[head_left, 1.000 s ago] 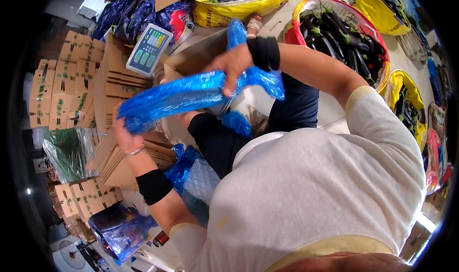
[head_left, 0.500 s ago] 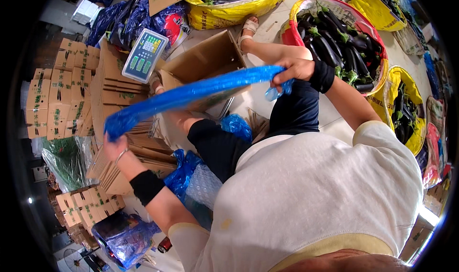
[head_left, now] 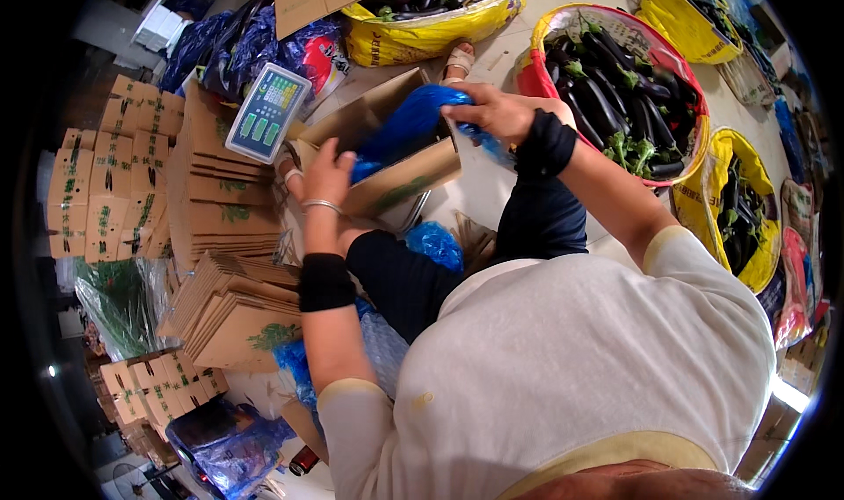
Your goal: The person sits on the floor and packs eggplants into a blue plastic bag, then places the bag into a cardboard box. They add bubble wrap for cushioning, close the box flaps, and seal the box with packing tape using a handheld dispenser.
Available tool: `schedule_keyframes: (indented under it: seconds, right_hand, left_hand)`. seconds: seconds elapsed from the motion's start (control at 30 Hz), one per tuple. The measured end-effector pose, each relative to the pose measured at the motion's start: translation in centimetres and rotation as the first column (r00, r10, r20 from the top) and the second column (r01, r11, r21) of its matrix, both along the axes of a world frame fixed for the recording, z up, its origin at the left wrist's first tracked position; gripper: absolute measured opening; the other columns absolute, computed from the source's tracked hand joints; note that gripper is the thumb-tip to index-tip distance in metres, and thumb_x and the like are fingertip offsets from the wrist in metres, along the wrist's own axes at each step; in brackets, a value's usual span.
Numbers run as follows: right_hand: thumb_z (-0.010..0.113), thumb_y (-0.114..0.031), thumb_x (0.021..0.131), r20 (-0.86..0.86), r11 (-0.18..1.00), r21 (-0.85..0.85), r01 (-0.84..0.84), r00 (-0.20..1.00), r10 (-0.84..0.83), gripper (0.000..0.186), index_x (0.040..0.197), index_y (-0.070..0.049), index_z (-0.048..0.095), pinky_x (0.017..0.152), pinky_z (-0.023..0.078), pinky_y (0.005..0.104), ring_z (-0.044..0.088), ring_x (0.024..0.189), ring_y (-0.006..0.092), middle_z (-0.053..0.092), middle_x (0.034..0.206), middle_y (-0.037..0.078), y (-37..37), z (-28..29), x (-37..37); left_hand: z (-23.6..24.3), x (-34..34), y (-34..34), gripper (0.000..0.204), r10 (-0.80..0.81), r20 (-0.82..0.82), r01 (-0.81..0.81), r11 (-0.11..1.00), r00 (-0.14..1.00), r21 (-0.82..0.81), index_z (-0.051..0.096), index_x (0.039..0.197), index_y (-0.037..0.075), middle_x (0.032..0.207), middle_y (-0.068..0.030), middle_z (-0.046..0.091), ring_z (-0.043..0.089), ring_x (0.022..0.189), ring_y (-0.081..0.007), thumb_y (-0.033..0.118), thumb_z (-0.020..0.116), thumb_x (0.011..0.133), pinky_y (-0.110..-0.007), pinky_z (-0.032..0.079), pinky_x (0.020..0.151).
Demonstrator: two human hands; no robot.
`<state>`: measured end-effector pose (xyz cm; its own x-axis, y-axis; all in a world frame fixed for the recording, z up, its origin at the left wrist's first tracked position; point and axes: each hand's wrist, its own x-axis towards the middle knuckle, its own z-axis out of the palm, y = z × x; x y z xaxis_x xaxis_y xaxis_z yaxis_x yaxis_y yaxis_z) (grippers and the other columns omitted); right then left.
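A blue plastic bag (head_left: 400,122) lies bunched inside an open cardboard box (head_left: 404,183), its end hanging over the box's right side. My right hand (head_left: 488,113) grips the bag at that side. My left hand (head_left: 328,179) is at the box's left end, beside the other end of the bag, its fingers curled; what they hold is hidden. The box stands between my legs, with a metal frame partly showing beneath it. Left of it, a scale (head_left: 266,113) rests by stacked flattened cardboard (head_left: 215,179).
Baskets of eggplants (head_left: 633,104) stand at the right, with yellow sacks of more (head_left: 734,223), and another basket (head_left: 422,34) at the back. Sealed cartons (head_left: 114,192) are piled at the left. Cardboard sheets (head_left: 237,315), blue plastic and bubble wrap (head_left: 378,337) lie near my left arm.
The blue bag, earlier stretched between both hands above the box, is now bunched down inside it. My left hand has moved right to the box; my right hand has shifted slightly left and up.
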<state>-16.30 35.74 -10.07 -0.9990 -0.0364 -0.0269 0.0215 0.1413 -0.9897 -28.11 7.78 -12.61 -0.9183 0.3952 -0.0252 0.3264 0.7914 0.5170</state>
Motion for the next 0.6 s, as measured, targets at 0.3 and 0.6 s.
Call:
schedule_keyframes:
  seconds: [0.3, 0.6]
  right_hand:
    - [0.062, -0.024, 0.084, 0.098, 0.936, -0.315, -0.157, 0.976, 0.197, 0.049, 0.126, -0.006, 0.042, 0.075, 0.049, 0.0277, 0.058, 0.087, 0.0132, 0.059, 0.097, 0.006, -6.3, -3.2, -2.5]
    - [0.062, -0.017, 0.081, 0.224, 0.932, -0.35, -0.092, 0.958, 0.178, 0.056, 0.13, -0.013, 0.036, 0.077, 0.048, 0.0285, 0.053, 0.1, 0.0138, 0.054, 0.111, 0.005, -6.3, -3.2, 0.0]
  left_hand:
    - [-7.4, 4.7, 0.0, 0.025, -0.341, -0.309, 0.276, 0.932, 0.888, -0.235, 0.059, 0.096, 0.015, 0.103, -0.0045, 0.06, 0.045, 0.118, -0.0263, 0.003, 0.049, 0.076, -0.059, 0.015, 0.103]
    - [-6.3, 4.1, -3.3, 0.034, -0.14, -0.493, 0.068, 0.985, 0.859, -0.16, 0.061, 0.1, 0.014, 0.113, -0.0046, 0.056, 0.041, 0.122, -0.0293, -0.004, 0.049, 0.072, -0.05, 0.018, 0.106]
